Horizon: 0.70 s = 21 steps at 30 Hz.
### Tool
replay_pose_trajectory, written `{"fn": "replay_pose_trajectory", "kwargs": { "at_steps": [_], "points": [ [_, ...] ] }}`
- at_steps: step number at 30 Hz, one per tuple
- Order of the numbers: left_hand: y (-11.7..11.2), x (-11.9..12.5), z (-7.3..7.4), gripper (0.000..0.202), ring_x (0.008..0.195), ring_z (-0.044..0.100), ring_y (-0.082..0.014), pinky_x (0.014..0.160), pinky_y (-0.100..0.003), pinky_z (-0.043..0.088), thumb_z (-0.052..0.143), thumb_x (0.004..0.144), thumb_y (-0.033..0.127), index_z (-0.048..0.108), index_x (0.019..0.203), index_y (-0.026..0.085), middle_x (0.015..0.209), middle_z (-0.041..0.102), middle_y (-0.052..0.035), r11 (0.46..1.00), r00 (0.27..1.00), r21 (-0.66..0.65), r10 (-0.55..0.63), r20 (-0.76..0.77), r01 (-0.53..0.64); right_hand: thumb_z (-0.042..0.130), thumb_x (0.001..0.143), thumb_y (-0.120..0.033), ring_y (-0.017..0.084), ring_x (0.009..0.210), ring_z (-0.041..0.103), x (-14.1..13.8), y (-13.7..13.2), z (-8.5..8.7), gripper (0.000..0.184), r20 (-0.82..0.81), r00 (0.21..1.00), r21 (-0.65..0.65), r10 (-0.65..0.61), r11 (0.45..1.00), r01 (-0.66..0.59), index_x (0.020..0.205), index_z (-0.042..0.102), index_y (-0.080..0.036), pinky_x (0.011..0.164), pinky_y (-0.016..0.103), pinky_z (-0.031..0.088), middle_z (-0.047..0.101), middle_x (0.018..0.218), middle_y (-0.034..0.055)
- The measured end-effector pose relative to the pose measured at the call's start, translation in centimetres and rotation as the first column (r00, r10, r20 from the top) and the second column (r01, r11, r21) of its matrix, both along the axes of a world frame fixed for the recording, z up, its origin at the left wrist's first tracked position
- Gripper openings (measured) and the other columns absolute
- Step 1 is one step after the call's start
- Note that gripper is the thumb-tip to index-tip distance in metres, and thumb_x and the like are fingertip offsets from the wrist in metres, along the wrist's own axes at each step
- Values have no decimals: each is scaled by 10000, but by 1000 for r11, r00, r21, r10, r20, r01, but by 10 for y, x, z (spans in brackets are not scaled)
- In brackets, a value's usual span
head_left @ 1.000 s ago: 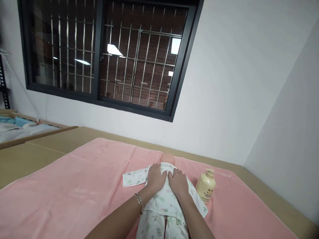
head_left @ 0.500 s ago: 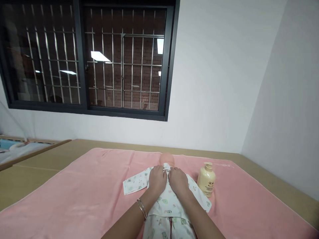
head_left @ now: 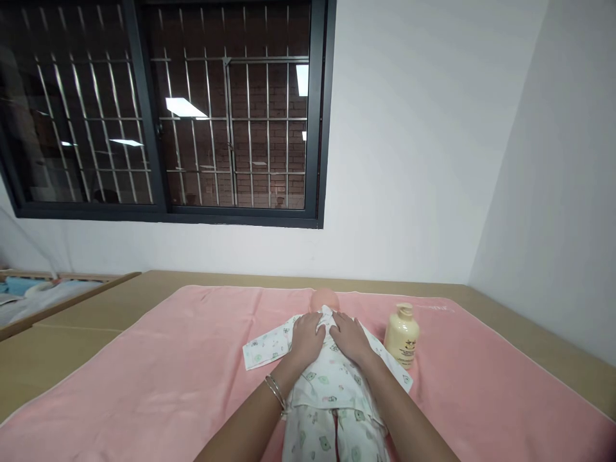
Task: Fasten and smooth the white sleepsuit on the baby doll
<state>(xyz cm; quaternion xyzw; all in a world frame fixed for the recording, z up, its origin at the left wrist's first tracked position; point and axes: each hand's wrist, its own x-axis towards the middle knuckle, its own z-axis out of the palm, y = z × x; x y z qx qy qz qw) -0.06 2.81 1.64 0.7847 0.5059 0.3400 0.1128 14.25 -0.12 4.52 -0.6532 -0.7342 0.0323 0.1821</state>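
A baby doll [head_left: 325, 299] lies on its back on a pink towel [head_left: 168, 359], dressed in a white printed outfit [head_left: 332, 398]. My left hand [head_left: 307, 337], with bangles on the wrist, rests on the doll's chest near the collar, fingers curled on the cloth. My right hand [head_left: 350, 337] lies beside it on the other side of the chest, fingers also bent onto the fabric at the neckline. One sleeve [head_left: 267, 346] of the outfit spreads out to the left.
A cream pump bottle [head_left: 402, 335] stands on the towel right of the doll. The towel covers a tan surface [head_left: 62, 327] that meets white walls at the back and right. A barred window [head_left: 163, 115] is above. A wooden-framed cot [head_left: 43, 298] sits far left.
The view has swung left and levelled. Both hands have stayed on the doll's chest, closing in slightly toward the collar.
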Motion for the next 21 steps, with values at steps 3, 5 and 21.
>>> {"fn": "replay_pose_trajectory", "kwargs": {
  "at_steps": [3,5,21],
  "points": [
    [-3,1,0,303,1130,555,-212,988,-345,365,432,885,244,621,1120,212,1151,663,-58,998,998,28,52,-17,-52,363,906,-223,223,1199,491,-5,-4,5,403,11,999,44,-37,998,36,1232,597,-190,995,354,308,558,1311,106],
    [-6,3,2,254,1086,568,-223,944,-345,383,440,885,253,627,1048,199,1079,669,-67,993,993,31,115,-32,-114,387,906,-246,229,1071,573,-11,-8,7,350,19,993,59,-113,992,112,1120,652,-170,901,320,371,635,1173,122],
    [-6,0,4,342,1178,520,-220,1034,-380,335,368,931,267,574,1199,212,1220,632,-68,1000,998,7,17,-61,-16,363,895,-188,225,1212,494,-4,-2,-2,409,5,1000,87,-29,996,28,1243,576,-161,1003,339,311,574,1297,101]
  ]
}}
